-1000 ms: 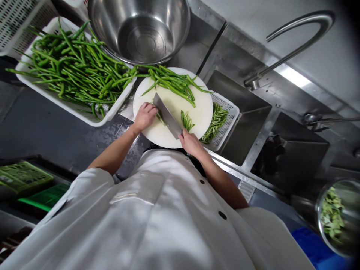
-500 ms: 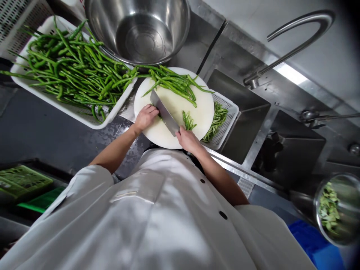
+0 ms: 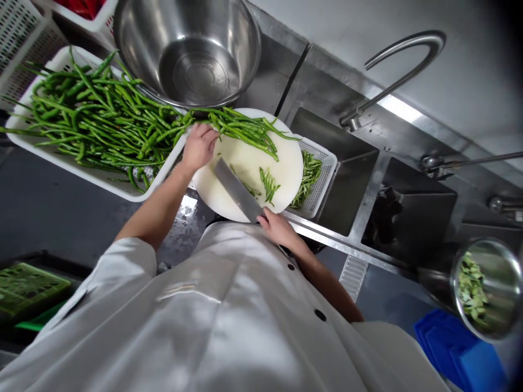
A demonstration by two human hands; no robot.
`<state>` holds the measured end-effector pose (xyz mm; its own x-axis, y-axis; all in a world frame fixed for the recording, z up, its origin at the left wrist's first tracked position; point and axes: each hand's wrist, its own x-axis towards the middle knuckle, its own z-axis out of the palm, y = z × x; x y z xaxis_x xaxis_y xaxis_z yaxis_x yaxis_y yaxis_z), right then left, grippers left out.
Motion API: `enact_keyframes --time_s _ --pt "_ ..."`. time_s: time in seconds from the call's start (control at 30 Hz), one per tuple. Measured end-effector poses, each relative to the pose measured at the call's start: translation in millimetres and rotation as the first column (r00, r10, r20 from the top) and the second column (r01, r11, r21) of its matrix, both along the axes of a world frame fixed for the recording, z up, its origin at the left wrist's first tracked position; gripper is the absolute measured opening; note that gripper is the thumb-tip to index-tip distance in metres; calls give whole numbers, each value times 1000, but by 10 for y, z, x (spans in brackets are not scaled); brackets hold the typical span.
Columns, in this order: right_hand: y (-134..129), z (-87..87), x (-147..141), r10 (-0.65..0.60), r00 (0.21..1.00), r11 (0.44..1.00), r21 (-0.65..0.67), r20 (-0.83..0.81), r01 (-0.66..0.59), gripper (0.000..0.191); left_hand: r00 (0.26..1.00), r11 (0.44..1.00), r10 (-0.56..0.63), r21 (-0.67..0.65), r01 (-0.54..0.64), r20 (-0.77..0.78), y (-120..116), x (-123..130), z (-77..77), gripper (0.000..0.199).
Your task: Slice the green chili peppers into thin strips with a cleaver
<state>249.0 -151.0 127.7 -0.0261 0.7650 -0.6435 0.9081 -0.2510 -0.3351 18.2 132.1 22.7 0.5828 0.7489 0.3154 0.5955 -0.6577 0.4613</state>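
Observation:
My right hand (image 3: pixel 278 226) grips the handle of a cleaver (image 3: pixel 239 190), its broad blade slanting low over the round white cutting board (image 3: pixel 212 193). Against the left ends of a bunch of long green chili peppers (image 3: pixel 249 130) on the board's far side, my left hand (image 3: pixel 199 146) has its fingers curled; whatever is between them is hidden. Cut pepper pieces (image 3: pixel 268 185) lie right of the blade, and a few more show along its far edge. To the left, a white basket (image 3: pixel 163 177) is heaped with whole green chili peppers (image 3: pixel 106 120).
A large steel bowl (image 3: pixel 241 60) stands behind the board. A white perforated basket (image 3: pixel 326 169) of cut peppers sits at the board's right, by a sink (image 3: pixel 355 179) with a curved faucet (image 3: pixel 408 43). A pot (image 3: pixel 504 316) with pale green pieces is far right.
My left hand has left the blade's side and moved up to the whole peppers. The cleaver has shifted slightly down toward me, still in my right hand. The camera view has shifted a little.

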Motion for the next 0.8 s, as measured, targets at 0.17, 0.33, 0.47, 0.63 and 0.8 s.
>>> enact_keyframes --time_s 0.17,0.33,0.47,0.63,0.8 --pt "-2 -230 81 -208 974 973 80 -87 215 27 967 973 -228 1 230 -111 532 594 110 28" --pt "-96 -240 451 -436 893 896 45 -106 443 32 967 972 -234 -13 234 -104 645 707 179 26" --pt "-296 -194 601 -419 904 902 75 -84 425 30 990 985 -134 102 139 -52 260 363 388 24" --pt "-521 -157 673 -290 956 952 91 -41 292 32 994 996 -34 82 25 106 -511 -1 421 32" --pt "-500 -123 718 -217 973 976 46 73 214 37 895 951 292 -3 -309 337 -178 -106 370 33"
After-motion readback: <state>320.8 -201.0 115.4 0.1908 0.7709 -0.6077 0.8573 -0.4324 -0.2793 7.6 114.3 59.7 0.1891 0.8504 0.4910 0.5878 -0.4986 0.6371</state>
